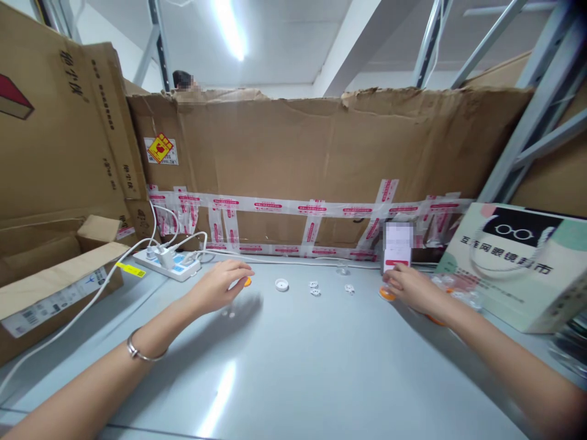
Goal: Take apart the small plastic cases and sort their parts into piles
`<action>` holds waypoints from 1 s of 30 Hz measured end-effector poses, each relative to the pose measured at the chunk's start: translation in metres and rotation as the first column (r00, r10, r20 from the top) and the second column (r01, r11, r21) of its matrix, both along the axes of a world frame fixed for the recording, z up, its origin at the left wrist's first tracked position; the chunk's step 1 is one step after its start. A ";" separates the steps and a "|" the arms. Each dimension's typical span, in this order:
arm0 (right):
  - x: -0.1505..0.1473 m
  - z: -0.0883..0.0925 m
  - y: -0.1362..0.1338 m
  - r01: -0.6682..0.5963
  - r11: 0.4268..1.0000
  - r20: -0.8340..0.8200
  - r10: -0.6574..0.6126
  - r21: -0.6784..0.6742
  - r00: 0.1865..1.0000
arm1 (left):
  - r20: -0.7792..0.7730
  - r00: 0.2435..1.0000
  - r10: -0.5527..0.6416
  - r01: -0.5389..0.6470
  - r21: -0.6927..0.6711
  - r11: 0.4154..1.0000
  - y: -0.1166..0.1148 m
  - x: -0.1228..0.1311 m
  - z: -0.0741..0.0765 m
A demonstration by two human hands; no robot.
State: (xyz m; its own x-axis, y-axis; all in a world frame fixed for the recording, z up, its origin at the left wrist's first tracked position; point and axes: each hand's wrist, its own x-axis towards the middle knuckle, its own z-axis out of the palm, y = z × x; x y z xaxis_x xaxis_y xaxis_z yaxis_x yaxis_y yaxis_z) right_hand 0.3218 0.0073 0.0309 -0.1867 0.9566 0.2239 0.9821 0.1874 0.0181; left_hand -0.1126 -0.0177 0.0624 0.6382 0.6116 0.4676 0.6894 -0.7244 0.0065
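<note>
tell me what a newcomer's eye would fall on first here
Probably the tall cardboard wall across the back of the table, with red-and-white tape along its lower part. Next, small bright accents: one orange piece at the left grip, and an orange disc by the right grip, near a phone. At the far right, the pale green box with a glasses drawing also stands out.

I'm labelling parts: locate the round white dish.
Head view, just left of centre: the round white dish lies between the left hand and the small white pieces.
</note>
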 end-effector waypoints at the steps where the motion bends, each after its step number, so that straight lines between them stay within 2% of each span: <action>1: 0.000 0.002 -0.007 -0.017 1.000 -0.062 0.015 -0.021 0.998 | 0.003 1.000 -0.010 0.010 0.003 1.000 -0.001 0.003 0.001; 5: -0.021 0.018 -0.043 -0.073 0.985 -0.258 0.030 -0.158 0.966 | 0.015 0.997 -0.070 0.070 -0.015 0.997 -0.009 0.020 0.001; 8: -0.058 0.029 -0.069 -0.248 0.928 -0.433 0.109 -0.280 0.895 | 0.024 0.993 -0.119 0.121 -0.086 0.989 -0.023 0.039 -0.005; 12: -0.110 0.024 -0.086 -0.404 0.876 -0.590 0.185 -0.263 0.786 | 0.055 0.989 -0.138 0.148 -0.295 0.944 -0.048 0.071 -0.019; 17: -0.146 0.008 -0.079 -0.497 0.852 -0.677 0.270 -0.163 0.685 | 0.172 0.984 -0.042 0.126 -0.515 0.848 -0.061 0.103 -0.039; 20: -0.154 0.007 -0.076 -0.498 0.858 -0.641 0.310 -0.129 0.702 | 0.252 0.966 0.064 0.090 -0.554 0.827 -0.056 0.110 -0.048; 25: -0.158 0.009 -0.080 -0.392 0.911 -0.491 0.285 -0.127 0.823 | 0.373 0.919 0.126 0.117 -0.564 0.817 -0.050 0.111 -0.055; 30: -0.159 0.007 -0.080 -0.473 0.868 -0.474 0.356 -0.151 0.805 | 0.374 0.918 0.134 0.142 -0.625 0.768 -0.050 0.110 -0.051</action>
